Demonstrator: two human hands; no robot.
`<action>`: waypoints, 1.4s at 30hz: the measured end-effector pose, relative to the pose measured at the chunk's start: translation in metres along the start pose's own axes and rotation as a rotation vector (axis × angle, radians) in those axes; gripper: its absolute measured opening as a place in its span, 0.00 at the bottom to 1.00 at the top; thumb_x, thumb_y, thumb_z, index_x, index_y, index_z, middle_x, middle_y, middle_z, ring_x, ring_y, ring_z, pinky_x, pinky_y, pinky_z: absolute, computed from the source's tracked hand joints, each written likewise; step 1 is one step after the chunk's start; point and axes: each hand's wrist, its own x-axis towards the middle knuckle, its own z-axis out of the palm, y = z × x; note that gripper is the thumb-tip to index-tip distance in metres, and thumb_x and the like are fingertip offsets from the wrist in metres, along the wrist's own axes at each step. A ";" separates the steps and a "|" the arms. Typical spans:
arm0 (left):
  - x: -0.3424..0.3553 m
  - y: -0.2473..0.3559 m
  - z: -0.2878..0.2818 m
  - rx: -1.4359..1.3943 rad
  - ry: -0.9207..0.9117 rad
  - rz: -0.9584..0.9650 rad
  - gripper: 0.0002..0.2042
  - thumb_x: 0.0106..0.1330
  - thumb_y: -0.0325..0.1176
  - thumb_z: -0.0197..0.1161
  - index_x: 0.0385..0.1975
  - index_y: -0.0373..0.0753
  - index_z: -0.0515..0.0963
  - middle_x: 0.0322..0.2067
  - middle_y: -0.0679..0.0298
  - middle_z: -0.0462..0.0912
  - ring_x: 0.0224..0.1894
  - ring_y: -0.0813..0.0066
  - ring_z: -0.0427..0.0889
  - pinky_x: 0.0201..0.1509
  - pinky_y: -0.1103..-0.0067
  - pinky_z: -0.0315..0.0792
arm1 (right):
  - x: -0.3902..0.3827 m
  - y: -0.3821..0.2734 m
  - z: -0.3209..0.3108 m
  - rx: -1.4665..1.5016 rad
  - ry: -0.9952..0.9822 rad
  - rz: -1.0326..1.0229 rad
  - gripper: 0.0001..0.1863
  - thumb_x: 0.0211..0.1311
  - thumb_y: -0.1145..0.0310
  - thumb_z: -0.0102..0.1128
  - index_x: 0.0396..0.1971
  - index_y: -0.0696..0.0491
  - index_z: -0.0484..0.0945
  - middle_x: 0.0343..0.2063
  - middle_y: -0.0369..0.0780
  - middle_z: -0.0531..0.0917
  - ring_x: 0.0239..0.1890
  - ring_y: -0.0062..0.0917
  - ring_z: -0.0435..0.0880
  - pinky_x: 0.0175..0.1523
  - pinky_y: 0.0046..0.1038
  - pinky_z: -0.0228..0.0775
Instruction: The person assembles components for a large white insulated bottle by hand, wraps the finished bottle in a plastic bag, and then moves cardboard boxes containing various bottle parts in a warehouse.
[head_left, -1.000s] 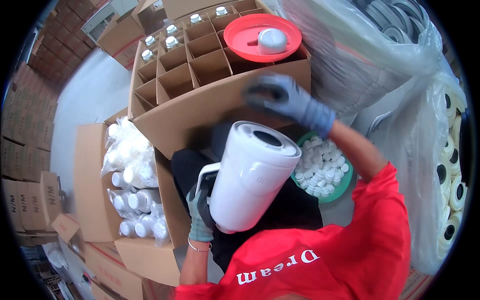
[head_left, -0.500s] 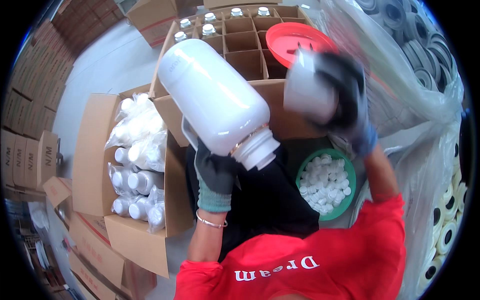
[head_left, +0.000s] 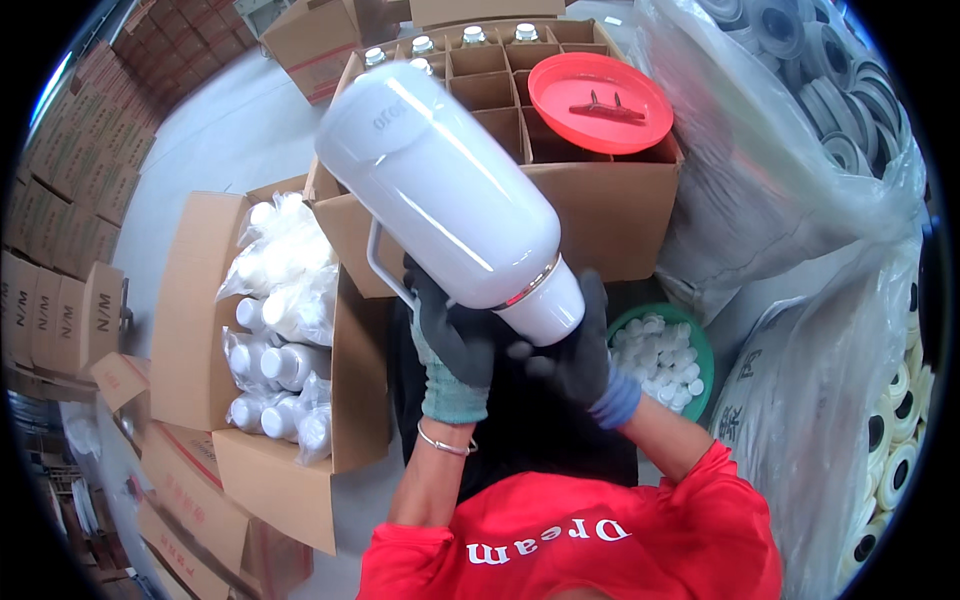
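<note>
A large white vacuum jug hangs tilted above my lap, its neck end pointing down to the right. A white cup-shaped lid sits over the neck, below a shiny metal ring. My left hand, in a grey and green glove, is closed on the jug near its side handle; the jug hides some of its fingers. My right hand, gloved in dark grey, is closed around the side of the lid. Its fingertips are somewhat blurred.
Ahead stands a divided carton with several bottles and a red tray on it holding a small pronged piece. An open carton of bagged white bottles is at left. A green basin holds white caps; plastic sacks line the right.
My right hand has come from beside the red tray down to the jug's neck with the white lid. The lid now covers the neck. The jug has shifted slightly right.
</note>
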 end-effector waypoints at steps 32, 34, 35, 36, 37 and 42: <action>-0.081 -0.174 -0.177 -0.012 -0.117 -0.479 0.14 0.60 0.25 0.48 0.43 0.29 0.76 0.44 0.55 0.76 0.47 0.64 0.76 0.50 0.72 0.71 | 0.337 0.116 -0.101 -1.522 -0.486 -0.249 0.18 0.53 0.63 0.64 0.45 0.50 0.78 0.34 0.44 0.83 0.42 0.38 0.83 0.48 0.40 0.75; -0.061 -0.148 -0.166 0.292 -0.322 -0.275 0.12 0.63 0.27 0.47 0.40 0.31 0.77 0.42 0.58 0.76 0.45 0.67 0.76 0.49 0.71 0.70 | 0.338 0.107 -0.105 -1.282 -0.430 -0.057 0.17 0.55 0.61 0.62 0.44 0.52 0.79 0.36 0.45 0.84 0.45 0.37 0.82 0.51 0.37 0.73; -0.067 -0.163 -0.175 0.360 -0.385 -0.184 0.12 0.65 0.26 0.47 0.41 0.30 0.77 0.44 0.57 0.76 0.46 0.67 0.77 0.47 0.72 0.71 | 0.333 0.095 -0.092 -1.089 -0.315 0.053 0.18 0.55 0.59 0.62 0.43 0.53 0.80 0.37 0.45 0.84 0.45 0.36 0.82 0.50 0.36 0.72; -0.064 -0.169 -0.177 0.293 -0.419 -0.220 0.12 0.66 0.27 0.47 0.43 0.31 0.77 0.44 0.58 0.77 0.45 0.68 0.78 0.47 0.73 0.72 | 0.318 0.072 -0.079 -0.787 -0.282 0.121 0.16 0.57 0.60 0.61 0.41 0.54 0.80 0.35 0.44 0.83 0.43 0.35 0.82 0.49 0.34 0.72; -0.057 -0.174 -0.175 0.220 -0.449 -0.243 0.12 0.68 0.28 0.48 0.45 0.31 0.76 0.44 0.58 0.78 0.45 0.69 0.78 0.47 0.74 0.73 | 0.295 0.041 -0.069 -0.490 -0.239 0.184 0.15 0.60 0.60 0.59 0.40 0.55 0.80 0.33 0.43 0.83 0.41 0.34 0.83 0.48 0.32 0.72; -0.031 -0.180 -0.158 0.085 -0.496 -0.136 0.14 0.72 0.30 0.48 0.52 0.34 0.73 0.44 0.60 0.81 0.44 0.75 0.80 0.49 0.79 0.76 | 0.188 -0.054 -0.031 -0.384 -0.955 -0.915 0.11 0.58 0.68 0.59 0.41 0.51 0.78 0.46 0.39 0.78 0.49 0.37 0.77 0.54 0.38 0.71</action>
